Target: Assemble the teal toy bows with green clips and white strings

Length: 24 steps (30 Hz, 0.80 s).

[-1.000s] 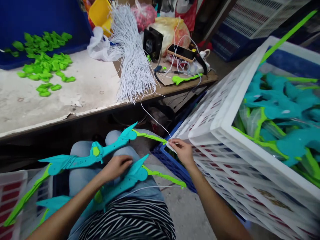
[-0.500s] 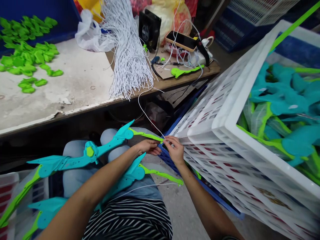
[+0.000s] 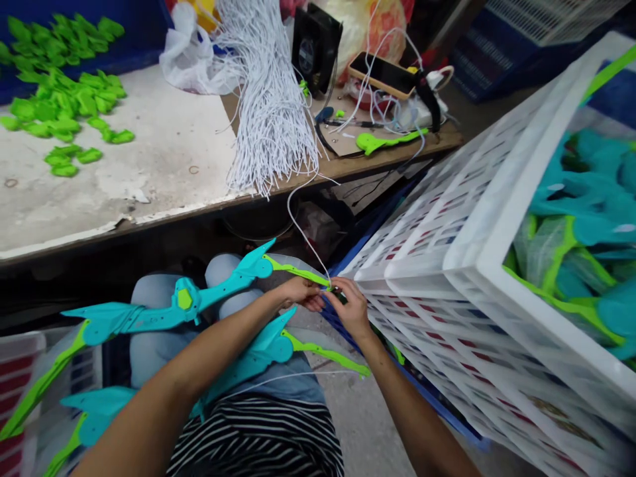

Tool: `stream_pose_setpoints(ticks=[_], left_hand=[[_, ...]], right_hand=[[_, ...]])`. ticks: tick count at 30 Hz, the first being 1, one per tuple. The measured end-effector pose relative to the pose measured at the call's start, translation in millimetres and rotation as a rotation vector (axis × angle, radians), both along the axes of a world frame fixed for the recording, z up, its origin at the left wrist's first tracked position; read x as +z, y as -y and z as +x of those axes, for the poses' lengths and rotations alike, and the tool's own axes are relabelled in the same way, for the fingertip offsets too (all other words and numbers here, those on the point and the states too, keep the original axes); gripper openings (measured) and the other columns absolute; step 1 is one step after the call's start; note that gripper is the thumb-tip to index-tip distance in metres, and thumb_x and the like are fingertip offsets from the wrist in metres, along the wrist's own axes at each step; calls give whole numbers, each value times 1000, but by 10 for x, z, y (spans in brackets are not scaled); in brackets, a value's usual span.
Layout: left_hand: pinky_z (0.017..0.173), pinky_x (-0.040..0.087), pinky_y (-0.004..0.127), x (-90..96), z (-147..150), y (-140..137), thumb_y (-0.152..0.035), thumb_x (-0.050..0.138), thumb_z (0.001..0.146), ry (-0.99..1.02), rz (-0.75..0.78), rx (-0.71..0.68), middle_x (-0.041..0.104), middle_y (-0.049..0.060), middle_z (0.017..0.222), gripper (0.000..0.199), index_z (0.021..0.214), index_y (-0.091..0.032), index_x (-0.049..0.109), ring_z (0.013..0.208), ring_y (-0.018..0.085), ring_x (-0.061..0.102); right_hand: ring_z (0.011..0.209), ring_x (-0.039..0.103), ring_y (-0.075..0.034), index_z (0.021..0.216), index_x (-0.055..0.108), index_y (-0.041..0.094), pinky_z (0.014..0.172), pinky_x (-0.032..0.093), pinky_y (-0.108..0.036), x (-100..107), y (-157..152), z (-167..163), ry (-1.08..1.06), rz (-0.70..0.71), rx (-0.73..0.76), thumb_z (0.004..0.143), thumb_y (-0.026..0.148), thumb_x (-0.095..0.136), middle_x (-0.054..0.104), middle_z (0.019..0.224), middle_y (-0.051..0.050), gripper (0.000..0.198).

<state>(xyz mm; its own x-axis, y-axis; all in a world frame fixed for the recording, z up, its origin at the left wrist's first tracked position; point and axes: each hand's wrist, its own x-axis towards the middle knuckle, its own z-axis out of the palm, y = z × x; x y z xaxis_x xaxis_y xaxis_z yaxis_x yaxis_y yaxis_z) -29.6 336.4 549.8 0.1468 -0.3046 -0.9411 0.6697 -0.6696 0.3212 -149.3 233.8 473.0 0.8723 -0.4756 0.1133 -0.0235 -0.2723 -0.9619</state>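
Observation:
A teal and green toy bow (image 3: 213, 293) lies across my lap, its green limb reaching to my hands. My left hand (image 3: 304, 293) is closed round the limb's tip. Close against it, my right hand (image 3: 349, 305) pinches the end of a white cord (image 3: 301, 228) at that tip. The cord runs up to a bundle of white cords (image 3: 273, 126) on the table. A second toy bow (image 3: 263, 348) lies under my left forearm, with a loose white cord beside it. My fingers partly hide the tip and the cord's end.
A tall white crate (image 3: 437, 285) full of teal and green bows stands close on my right. Green plastic pieces (image 3: 69, 106) lie on the table (image 3: 169, 159) at the left. A small fan (image 3: 315, 50), a phone (image 3: 382, 74) and cables sit at the back.
The view has shifted slightly, so table and crate appear farther right. My right hand's fingers have moved a little at the tip, and the cord hangs slacker.

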Motion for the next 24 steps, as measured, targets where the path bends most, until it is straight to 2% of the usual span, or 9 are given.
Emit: stream_pose_setpoints(ticks=[2,5,8,10,13,16,19,21,24], left_hand=[[62,50,30,249,51,-185,-23,65,76,106,8,4,63,3,54,20,59,-16,57,50,13,56],[69,52,33,901,164,-674,-29,67,71,311,-33,109,71,8,76,17,62,-16,61,71,20,65],[83,53,37,1708,250,-1295,-26,68,63,457,-71,477,72,9,103,12,59,-17,61,103,27,63],[86,54,39,2186,246,-1676,-23,64,62,684,-102,778,73,4,89,13,53,-19,55,100,24,64],[82,57,32,2660,111,-2054,-16,63,60,958,-200,1102,57,-7,52,18,51,-21,48,63,11,61],[73,59,26,2795,-123,-2156,-30,76,61,1044,-205,1148,53,-7,50,25,54,-24,53,55,10,55],[73,57,29,2687,-323,-2081,-45,86,51,1080,-76,1043,63,-4,59,33,62,-25,63,66,15,63],[76,56,31,2573,-407,-2001,-42,88,48,1079,-16,992,67,-3,62,37,71,-23,66,69,17,67],[74,54,32,2455,-485,-1897,-40,87,51,1009,-14,968,70,1,64,45,84,-17,67,68,19,69]], right_hand=[[84,63,-21,105,62,21,75,53,-36,-2,16,-4,-26,-18,-5,85,37,60,68,94,-8,25],[80,63,-20,125,52,20,77,54,-36,0,34,3,-69,-3,-36,85,41,60,68,98,-8,45],[77,63,-18,137,41,19,80,53,-36,8,32,27,-99,9,-36,85,43,59,68,99,-8,60],[77,63,-19,140,36,17,81,53,-37,9,28,42,-111,6,-31,85,45,58,68,99,-9,65],[76,62,-19,139,37,17,79,53,-37,12,64,58,-147,-23,6,85,49,56,68,99,-9,66],[80,63,-23,131,47,17,78,53,-41,102,151,167,-144,-136,68,85,53,53,68,96,-9,59],[95,60,-29,119,57,21,85,49,-49,422,78,493,-2,-298,59,87,48,51,66,98,-11,42],[98,58,-29,114,59,25,88,47,-49,778,-214,799,165,-327,142,90,40,50,65,100,-10,30],[98,58,-27,112,61,22,89,48,-45,1390,-1022,1223,444,-354,536,91,32,50,65,103,-10,25]])
